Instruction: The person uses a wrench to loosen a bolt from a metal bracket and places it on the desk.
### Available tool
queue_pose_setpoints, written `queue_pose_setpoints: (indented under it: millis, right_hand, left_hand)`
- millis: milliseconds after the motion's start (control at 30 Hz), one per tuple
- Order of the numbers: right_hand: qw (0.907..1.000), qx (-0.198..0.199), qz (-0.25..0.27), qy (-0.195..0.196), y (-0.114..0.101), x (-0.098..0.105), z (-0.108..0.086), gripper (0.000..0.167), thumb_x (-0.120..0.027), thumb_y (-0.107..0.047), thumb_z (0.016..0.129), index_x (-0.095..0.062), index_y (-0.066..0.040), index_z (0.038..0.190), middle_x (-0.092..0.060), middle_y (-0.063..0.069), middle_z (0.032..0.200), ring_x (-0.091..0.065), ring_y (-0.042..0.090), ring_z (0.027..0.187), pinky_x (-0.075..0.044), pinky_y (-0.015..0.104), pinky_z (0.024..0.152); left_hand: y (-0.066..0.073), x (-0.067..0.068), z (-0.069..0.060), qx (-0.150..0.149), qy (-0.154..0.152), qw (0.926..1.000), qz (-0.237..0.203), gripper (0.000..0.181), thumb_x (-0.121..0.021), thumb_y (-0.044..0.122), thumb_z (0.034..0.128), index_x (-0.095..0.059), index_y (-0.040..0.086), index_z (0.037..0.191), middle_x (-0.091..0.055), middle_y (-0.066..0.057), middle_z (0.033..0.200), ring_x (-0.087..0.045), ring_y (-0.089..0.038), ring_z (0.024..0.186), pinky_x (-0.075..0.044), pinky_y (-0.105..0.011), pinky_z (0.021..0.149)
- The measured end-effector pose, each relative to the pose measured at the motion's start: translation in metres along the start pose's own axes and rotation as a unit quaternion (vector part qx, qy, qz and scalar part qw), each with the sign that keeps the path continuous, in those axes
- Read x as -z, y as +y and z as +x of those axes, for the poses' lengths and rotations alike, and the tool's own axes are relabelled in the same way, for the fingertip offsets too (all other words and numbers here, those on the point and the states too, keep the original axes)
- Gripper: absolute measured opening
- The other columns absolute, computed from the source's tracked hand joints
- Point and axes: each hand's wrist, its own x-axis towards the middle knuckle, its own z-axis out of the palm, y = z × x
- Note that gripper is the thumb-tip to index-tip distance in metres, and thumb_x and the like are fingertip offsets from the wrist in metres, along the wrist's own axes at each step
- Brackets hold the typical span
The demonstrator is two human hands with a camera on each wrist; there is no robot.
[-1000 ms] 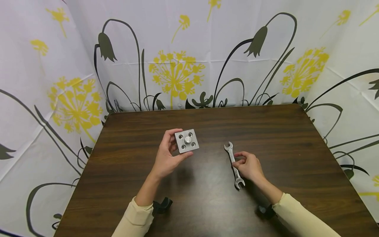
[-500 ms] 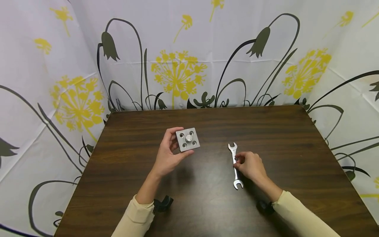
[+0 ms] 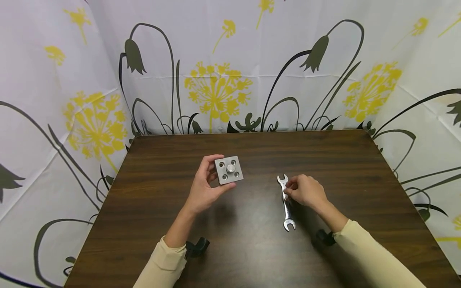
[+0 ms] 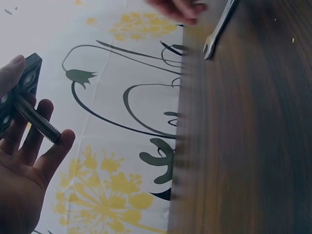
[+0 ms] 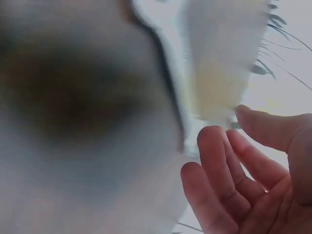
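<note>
Right hand shifted upward in head view along wrench, which lies on table right of centre. Its fingers hold nothing, thumb and fingertips slightly apart in right wrist view; just beside wrench, contact unclear. Left hand grips metal plate with bolt near frame centre. Plate likely heavyish, rigid, best held by opposite edges; wrench probably stiff, slick, best taken mid-shank.

No readable text, label, brand, number or sign in any of the three views, head or either wrist.
</note>
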Motion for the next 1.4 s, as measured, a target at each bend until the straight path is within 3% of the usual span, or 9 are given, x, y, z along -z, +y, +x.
queue_pose_setpoints:
  millis: [233, 400, 533, 600, 833, 1100, 1233, 1400]
  right_hand:
    - [0.9922, 0.108, 0.062, 0.012, -0.046, 0.036, 0.004, 0.014, -0.073, -0.028, 0.089, -0.077, -0.019, 0.098, -0.069, -0.011, 0.081, -0.062, 0.008, 0.068, -0.048, 0.033, 0.059]
    - [0.9678, 0.202, 0.146, 0.031, -0.094, 0.054, -0.001, 0.011, -0.072, -0.022, 0.091, -0.076, -0.015, 0.097, -0.068, -0.008, 0.078, -0.061, 0.008, 0.061, -0.05, 0.029, 0.055]
    - [0.9508, 0.263, 0.153, 0.06, -0.124, 0.059, -0.003, 0.01, -0.072, -0.023, 0.091, -0.076, -0.015, 0.097, -0.067, -0.012, 0.077, -0.06, 0.007, 0.063, -0.05, 0.026, 0.055]
    - [0.9499, 0.273, 0.136, 0.07, -0.134, 0.059, -0.002, 0.011, -0.072, -0.026, 0.091, -0.075, -0.017, 0.096, -0.066, -0.014, 0.075, -0.059, 0.005, 0.062, -0.049, 0.026, 0.055]
    - [0.9626, 0.249, 0.083, 0.067, -0.149, 0.05, 0.004, 0.019, -0.071, -0.038, 0.09, -0.076, -0.019, 0.091, -0.063, -0.015, 0.069, -0.053, 0.002, 0.057, -0.045, 0.026, 0.053]
    - [0.9607, 0.263, 0.044, 0.076, -0.151, 0.045, 0.005, 0.016, -0.076, -0.033, 0.087, -0.074, -0.018, 0.084, -0.061, -0.015, 0.065, -0.053, 0.001, 0.057, -0.044, 0.024, 0.052]
    - [0.955, 0.286, 0.028, 0.073, -0.152, 0.047, 0.004, 0.013, -0.077, -0.028, 0.087, -0.077, -0.016, 0.092, -0.062, -0.012, 0.072, -0.053, 0.002, 0.061, -0.044, 0.023, 0.053]
    - [0.9398, 0.332, -0.008, 0.08, -0.151, 0.048, 0.001, 0.017, -0.079, -0.019, 0.085, -0.077, -0.018, 0.102, -0.064, -0.008, 0.086, -0.056, 0.007, 0.066, -0.046, 0.025, 0.057]
  left_hand:
    - [-0.001, -0.001, 0.002, -0.008, -0.006, 0.9999, 0.009, 0.073, -0.082, -0.013, 0.0702, -0.043, -0.006, 0.132, -0.063, -0.018, 0.113, -0.06, -0.02, 0.097, -0.053, -0.037, 0.082]
    - [-0.003, -0.001, 0.003, -0.011, -0.007, 0.9999, 0.006, 0.074, -0.082, -0.013, 0.0697, -0.043, -0.007, 0.132, -0.063, -0.019, 0.114, -0.061, -0.021, 0.099, -0.053, -0.036, 0.083]
    - [-0.006, -0.003, 0.004, -0.018, -0.012, 0.9998, 0.006, 0.073, -0.081, -0.014, 0.0701, -0.043, -0.007, 0.132, -0.062, -0.02, 0.116, -0.061, -0.021, 0.101, -0.054, -0.039, 0.083]
    - [-0.008, -0.004, 0.004, -0.021, -0.016, 0.9996, 0.008, 0.073, -0.081, -0.014, 0.0705, -0.042, -0.008, 0.132, -0.062, -0.02, 0.116, -0.061, -0.021, 0.102, -0.054, -0.039, 0.083]
    - [-0.016, -0.009, 0.004, -0.024, -0.025, 0.9994, 0.007, 0.071, -0.08, -0.013, 0.0717, -0.042, -0.007, 0.132, -0.062, -0.02, 0.117, -0.062, -0.023, 0.103, -0.054, -0.042, 0.085]
    - [-0.017, -0.011, 0.004, -0.029, -0.037, 0.9989, 0.004, 0.071, -0.08, -0.013, 0.0719, -0.042, -0.009, 0.131, -0.062, -0.021, 0.119, -0.062, -0.026, 0.107, -0.051, -0.05, 0.089]
    - [-0.019, -0.012, 0.004, -0.032, -0.037, 0.9988, 0.004, 0.071, -0.081, -0.013, 0.0716, -0.043, -0.009, 0.131, -0.063, -0.02, 0.118, -0.062, -0.024, 0.106, -0.052, -0.049, 0.088]
    - [-0.019, -0.012, 0.004, -0.034, -0.036, 0.9988, 0.001, 0.071, -0.08, -0.013, 0.072, -0.043, -0.008, 0.132, -0.063, -0.02, 0.117, -0.063, -0.025, 0.105, -0.052, -0.048, 0.088]
